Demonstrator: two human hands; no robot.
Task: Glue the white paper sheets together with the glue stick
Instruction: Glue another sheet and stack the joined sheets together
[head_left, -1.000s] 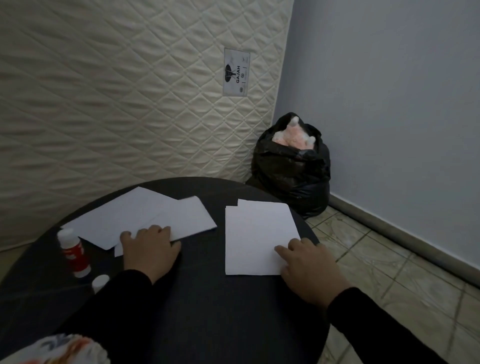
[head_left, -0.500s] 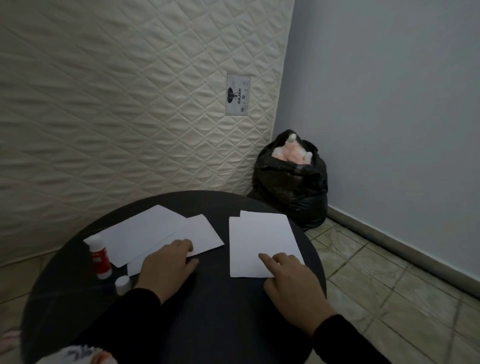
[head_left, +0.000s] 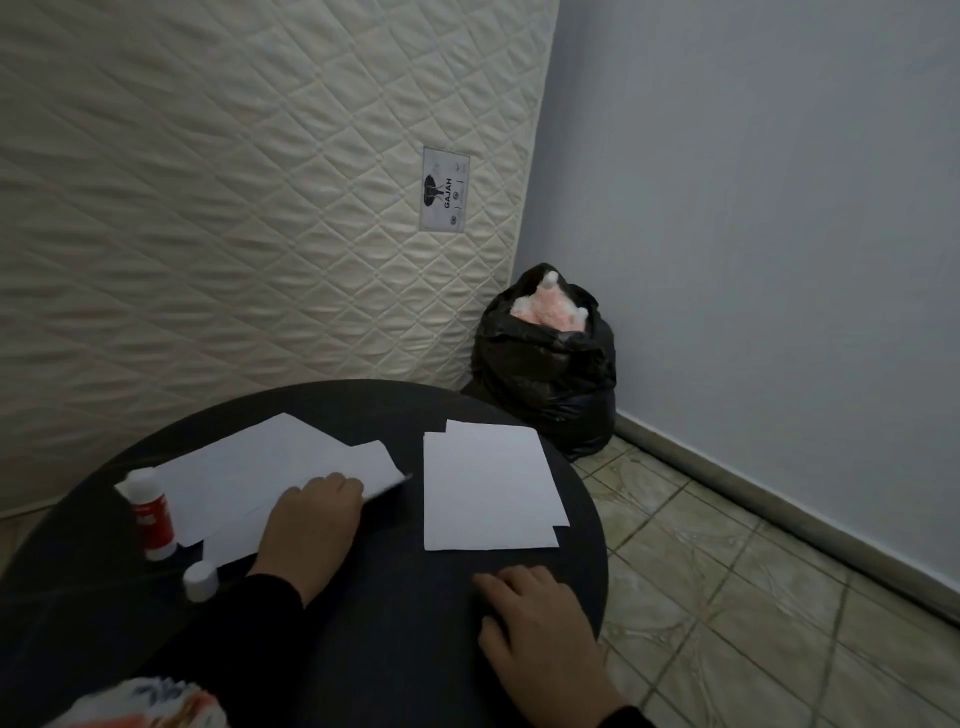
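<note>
Since half a second ago the right hand (head_left: 540, 618) has drawn back off the right-hand stack of sheets (head_left: 488, 488) and now lies flat on the bare tabletop just below it, fingers straight and close together, holding nothing; the left hand (head_left: 311, 519) has stayed on the left pair of sheets (head_left: 249, 467), and the right edge of the upper sheet there now looks blurred. Behind everything stands a quilted cream mattress (head_left: 234, 208) against the wall, with a black bag (head_left: 545, 384) in the corner beside it. Below them the round dark table (head_left: 363, 623) carries both groups of white paper, well apart from each other. On the left pair the left hand rests palm down; its fingertips are curled onto the paper, though whether they pinch the edge I cannot tell. At the table's left the glue stick (head_left: 148, 514) stands upright, uncapped, touching the corner of the left sheets, and its white cap (head_left: 200, 581) sits just in front of it.
</note>
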